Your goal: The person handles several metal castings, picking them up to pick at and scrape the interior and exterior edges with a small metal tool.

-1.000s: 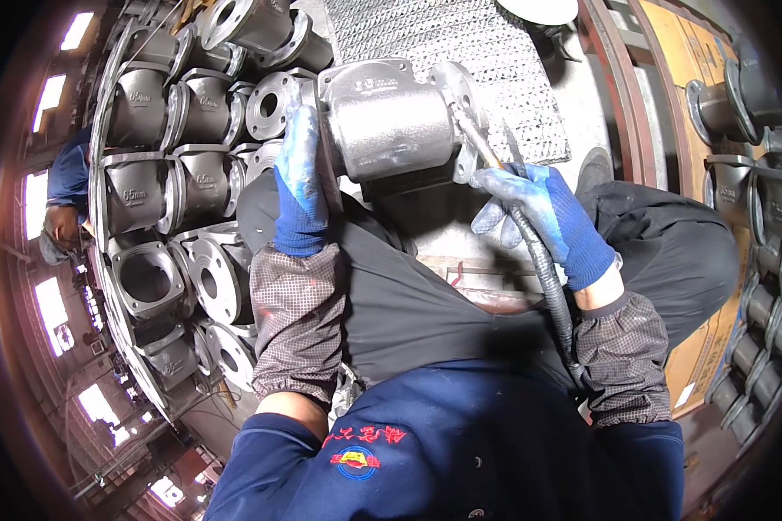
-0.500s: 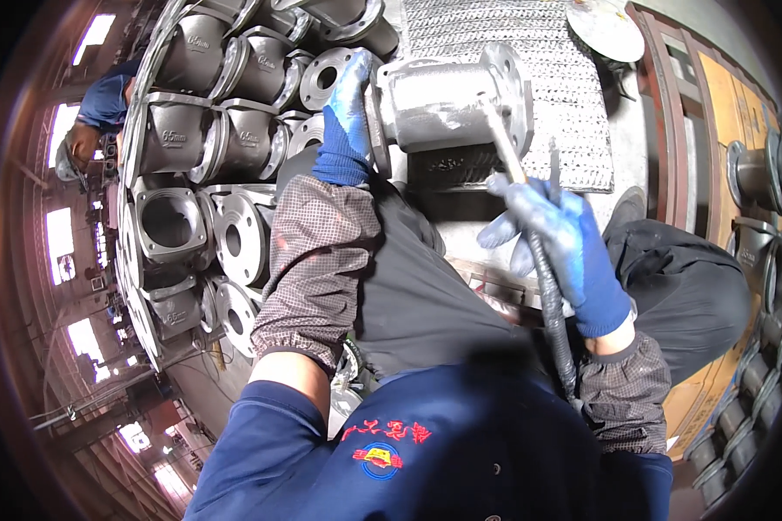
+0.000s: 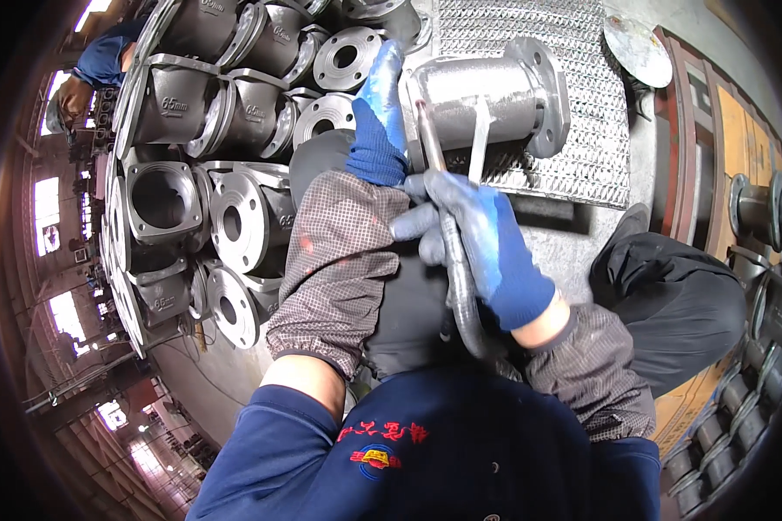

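A grey cast-iron valve body (image 3: 482, 87) with flanged ends lies on its side over a textured metal-looking bench top. My left hand (image 3: 381, 108), in a blue glove, is closed on the flange at its left end; part of the grip is hidden. My right hand (image 3: 473, 230), also blue-gloved, grips a slim rod-shaped tool (image 3: 431, 139) with a dark wrapped hose (image 3: 462, 295) running back toward my body. Some of its fingers stretch out to the left. The tool's tip lies at the left end of the body, near the flange. A pale strip (image 3: 480, 135) crosses the casting's front; I cannot tell what it is.
Stacked flanged castings (image 3: 178, 104) fill the left side. A round pale disc (image 3: 638, 52) sits right of the bench top (image 3: 582, 165). Brown metal framing (image 3: 682, 130) and more castings (image 3: 756, 208) stand at right. Another person's sleeve (image 3: 106, 59) shows far left.
My right hand has carried the tool leftward, its tip going from the casting's right end to its left end. The view has shifted slightly; my left hand keeps its grip on the flange.
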